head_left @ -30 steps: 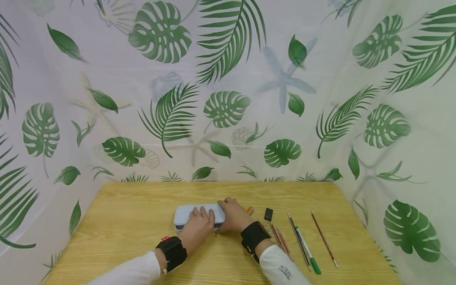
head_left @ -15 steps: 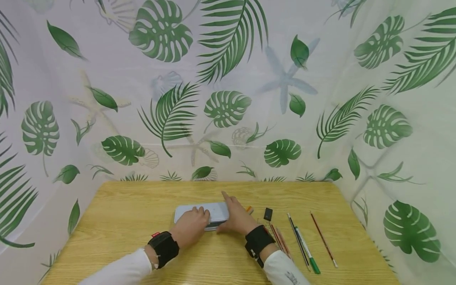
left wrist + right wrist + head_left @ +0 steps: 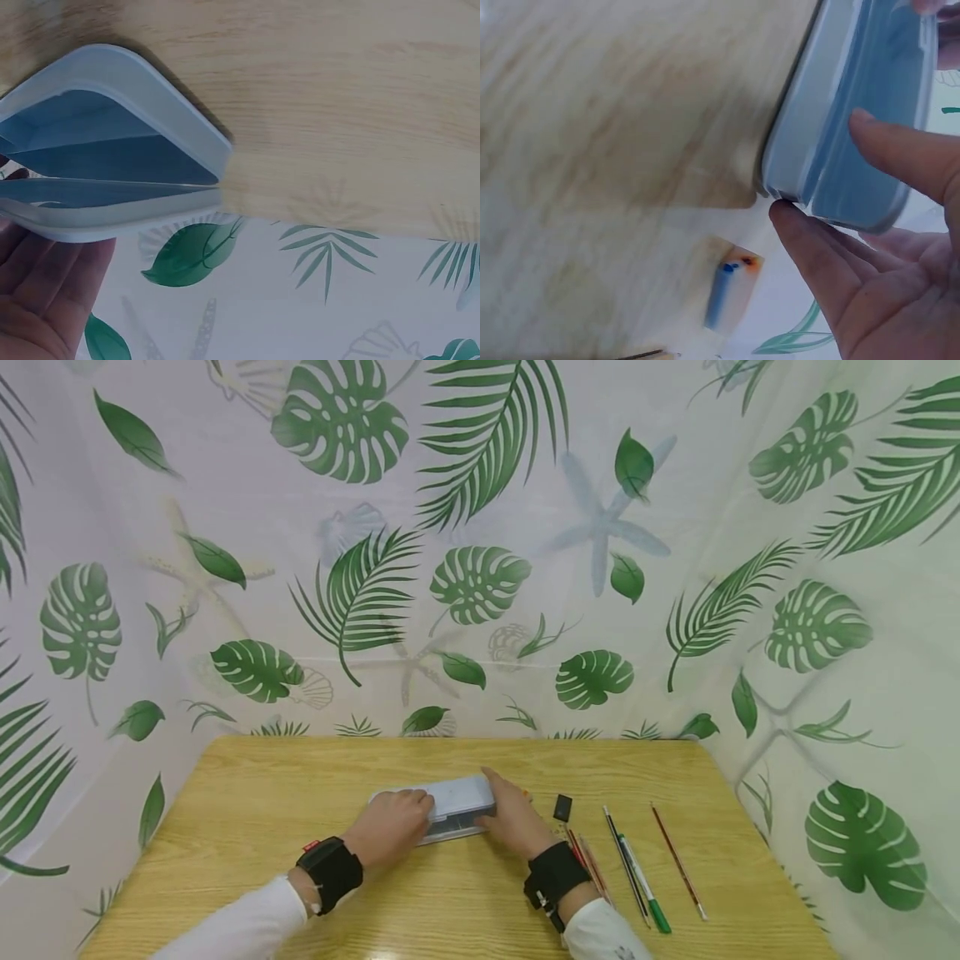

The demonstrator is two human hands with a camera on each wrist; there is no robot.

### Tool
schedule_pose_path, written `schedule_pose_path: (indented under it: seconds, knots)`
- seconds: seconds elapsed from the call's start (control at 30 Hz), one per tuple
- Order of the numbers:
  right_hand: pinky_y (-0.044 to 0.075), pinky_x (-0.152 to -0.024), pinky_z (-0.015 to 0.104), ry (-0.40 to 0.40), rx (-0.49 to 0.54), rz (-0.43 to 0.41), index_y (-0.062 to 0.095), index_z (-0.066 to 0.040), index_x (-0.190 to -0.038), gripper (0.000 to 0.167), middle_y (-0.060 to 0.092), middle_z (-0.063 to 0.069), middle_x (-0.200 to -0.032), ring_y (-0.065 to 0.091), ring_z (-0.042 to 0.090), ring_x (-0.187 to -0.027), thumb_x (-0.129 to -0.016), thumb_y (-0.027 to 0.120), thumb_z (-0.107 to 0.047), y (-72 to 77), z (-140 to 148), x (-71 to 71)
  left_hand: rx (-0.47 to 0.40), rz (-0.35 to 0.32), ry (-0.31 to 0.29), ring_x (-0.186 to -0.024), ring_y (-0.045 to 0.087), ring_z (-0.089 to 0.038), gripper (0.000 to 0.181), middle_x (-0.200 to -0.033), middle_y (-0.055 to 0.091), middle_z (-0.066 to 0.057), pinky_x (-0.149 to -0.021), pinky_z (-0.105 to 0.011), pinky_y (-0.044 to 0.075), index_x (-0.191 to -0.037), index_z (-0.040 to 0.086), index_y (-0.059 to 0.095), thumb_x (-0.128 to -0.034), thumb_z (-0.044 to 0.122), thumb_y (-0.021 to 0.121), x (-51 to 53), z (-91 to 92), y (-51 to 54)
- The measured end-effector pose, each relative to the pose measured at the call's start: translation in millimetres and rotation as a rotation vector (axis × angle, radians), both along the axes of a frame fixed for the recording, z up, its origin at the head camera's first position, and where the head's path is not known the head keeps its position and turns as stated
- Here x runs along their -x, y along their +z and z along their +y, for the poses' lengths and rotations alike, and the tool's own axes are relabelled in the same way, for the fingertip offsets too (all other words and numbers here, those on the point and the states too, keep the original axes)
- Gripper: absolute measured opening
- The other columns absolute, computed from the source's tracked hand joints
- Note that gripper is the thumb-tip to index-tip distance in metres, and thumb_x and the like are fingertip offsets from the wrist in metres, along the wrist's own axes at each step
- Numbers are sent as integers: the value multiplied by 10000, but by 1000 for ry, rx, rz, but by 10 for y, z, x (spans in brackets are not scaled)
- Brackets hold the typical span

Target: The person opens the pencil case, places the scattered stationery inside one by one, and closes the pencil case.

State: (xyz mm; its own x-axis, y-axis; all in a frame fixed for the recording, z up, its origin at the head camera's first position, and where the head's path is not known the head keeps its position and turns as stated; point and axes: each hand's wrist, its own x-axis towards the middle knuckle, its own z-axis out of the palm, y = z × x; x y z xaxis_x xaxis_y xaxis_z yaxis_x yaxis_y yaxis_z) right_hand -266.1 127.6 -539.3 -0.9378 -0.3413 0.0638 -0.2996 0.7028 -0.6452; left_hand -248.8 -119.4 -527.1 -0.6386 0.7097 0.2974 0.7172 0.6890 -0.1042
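A light blue case (image 3: 461,797) lies on the table, its lid tilted up along the near side so that a dark gap shows. My left hand (image 3: 390,827) grips the lid toward the left, fingers bent over it. Around the case's right end is my right hand (image 3: 517,818). In the left wrist view the case (image 3: 112,214) gapes like a wedge, with fingers of the left hand (image 3: 45,300) against the lid's outside. The right wrist view has the right hand's thumb (image 3: 907,154) across the opening and its fingers at the end of the case (image 3: 799,142).
Right of the hands lie a black block (image 3: 562,807), reddish pencils (image 3: 592,864), a dark pencil (image 3: 626,864), a green-capped pen (image 3: 645,883) and a separate red pencil (image 3: 678,860). A small blue, white and orange piece (image 3: 735,289) sits near the case. Leaf-patterned cloth (image 3: 480,693) surrounds the table.
The lid has risen and the gap is wider. My left hand has shifted left, my right hand slightly right, and the case's right end has moved right.
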Motion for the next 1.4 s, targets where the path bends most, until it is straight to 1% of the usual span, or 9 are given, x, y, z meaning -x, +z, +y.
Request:
schedule_pose_path:
  seconds: [0.17,0.3,0.5,0.6,0.7,0.77,0.97,1.17,1.4]
  knots:
    - [533,-959,511,-9,8,24,345,19,-1572,820,590,295,-1376,600,421,-1241,-882,788,10,-51,35,3,-36,-28,-14,-699,631,-126,117,-816,621,20,-566,-264,502,-958,117,654,-973,204,731,37,-25,24]
    - [560,-882,477,-31,25,-1,359,31,-1565,812,626,280,-1320,650,393,-1146,-872,782,36,-58,51,-5,-84,-64,-4,-679,620,-119,111,-817,633,24,-572,-270,499,-953,124,647,-986,202,719,83,-48,39]
    - [570,-912,467,-51,41,6,268,74,-1584,909,647,270,-1294,664,396,-1147,-851,805,45,-65,64,2,-198,-148,9,-693,621,-116,93,-868,684,-2,-612,-279,504,-1024,99,698,-1001,189,698,154,-85,100]
    - [573,-917,456,-45,48,1,231,95,-1586,936,649,274,-1295,674,392,-1138,-850,808,46,-72,70,1,-220,-179,18,-731,647,-127,102,-896,706,-6,-638,-288,518,-1050,95,717,-1012,182,682,186,-104,121]
    - [580,-907,443,-39,55,-14,298,119,-1555,867,645,286,-1299,680,392,-1136,-855,804,41,-74,73,-3,-251,-210,32,-781,677,-145,106,-913,724,-4,-671,-308,539,-1060,97,733,-1011,175,681,219,-122,148]
    - [588,-887,431,-32,50,-10,414,137,-1493,751,651,292,-1286,688,389,-1121,-858,802,38,-80,74,-4,-277,-225,43,-815,692,-157,114,-927,733,-8,-701,-324,553,-1071,94,743,-1008,169,685,244,-130,168]
    - [583,-755,386,-24,-52,86,728,83,-1179,359,748,198,-1056,711,275,-921,-848,831,-15,-107,60,-6,-331,-263,51,-808,692,-168,124,-916,732,-20,-710,-339,553,-1072,72,755,-1011,146,677,319,-151,211]
    - [585,-764,398,-11,-126,118,758,69,-1108,287,753,183,-1022,710,268,-916,-855,832,-44,-78,34,-28,-347,-313,80,-827,699,-180,145,-947,749,-45,-719,-345,554,-1095,50,763,-1012,125,670,390,-195,250]
    - [556,-946,491,16,-262,130,768,49,-1111,279,699,212,-1252,681,366,-1140,-871,822,-83,11,-40,-35,-349,-419,170,-884,710,-193,183,-1009,761,-62,-757,-351,561,-1149,54,774,-1016,115,664,492,-304,359]
